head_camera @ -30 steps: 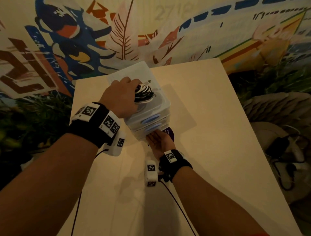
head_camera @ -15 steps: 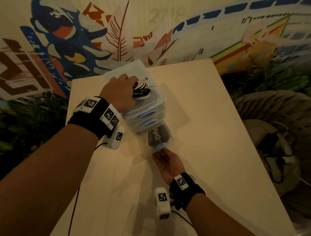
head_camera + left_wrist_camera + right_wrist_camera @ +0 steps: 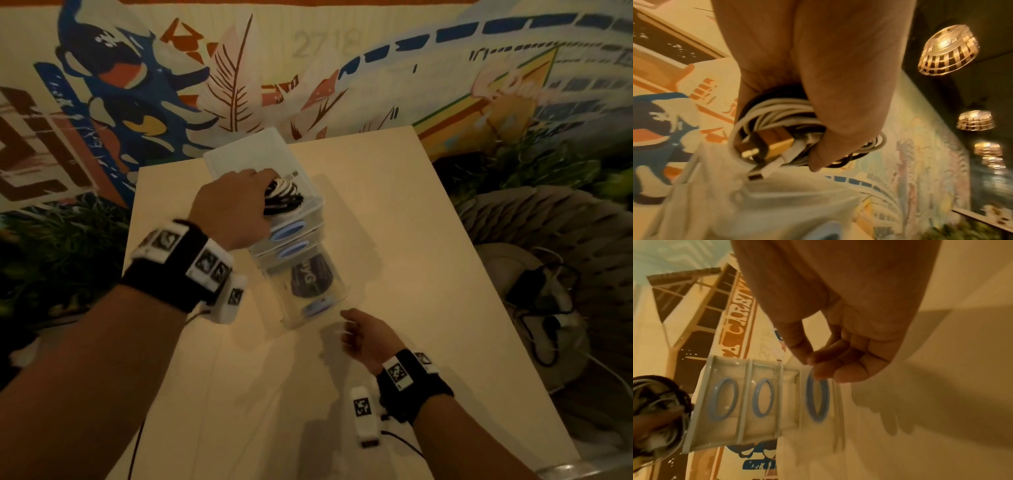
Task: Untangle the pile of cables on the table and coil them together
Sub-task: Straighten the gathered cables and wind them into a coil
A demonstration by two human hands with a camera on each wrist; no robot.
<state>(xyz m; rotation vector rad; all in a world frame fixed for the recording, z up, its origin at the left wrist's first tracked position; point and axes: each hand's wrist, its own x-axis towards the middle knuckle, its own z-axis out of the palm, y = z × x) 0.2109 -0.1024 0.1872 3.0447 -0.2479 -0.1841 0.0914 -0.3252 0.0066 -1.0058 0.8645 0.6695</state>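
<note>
Head view: my left hand [image 3: 236, 202] grips the coiled black-and-white cable bundle [image 3: 283, 198] atop the translucent three-drawer plastic organiser [image 3: 310, 219]; my right hand [image 3: 364, 337], fingers loosely curled, holds nothing beside the pulled-out bottom drawer [image 3: 317, 306].

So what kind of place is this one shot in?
Probably a café or lounge, not a workshop: a painted mural covers the wall, woven pendant lamps hang overhead, and leafy plants flank the small table.

Coiled bundle of thin cables [image 3: 282, 198]: black & white strands mixed, w/ gold-toned metal plug [image 3: 774, 142]. Clear plastic drawer unit [image 3: 301, 246]: pale blue oval handles, dark pouch w/ white lettering [image 3: 310, 279] inside. Cream desk [image 3: 394, 240]. Wall mural [image 3: 137, 85]: blue, orange, brown, yellow.
</note>
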